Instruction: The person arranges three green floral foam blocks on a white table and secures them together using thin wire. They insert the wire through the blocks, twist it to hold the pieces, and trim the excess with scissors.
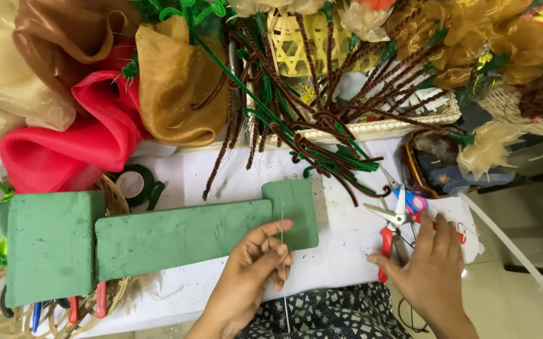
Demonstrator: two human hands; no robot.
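My left hand pinches a thin straight wire that stands upright over the near edge of a long green foam block. A smaller green foam piece lies at that block's right end, just above my fingers. My right hand lies flat on the white table with fingers spread, its fingertips on red-handled pliers. Beside the pliers lie scissors with pink and blue handles.
A thick green foam brick rests on a wicker basket at left. A roll of green tape lies behind it. Red, gold and brown fabric, brown and green wrapped stems and woven baskets crowd the back. A white tube runs off right.
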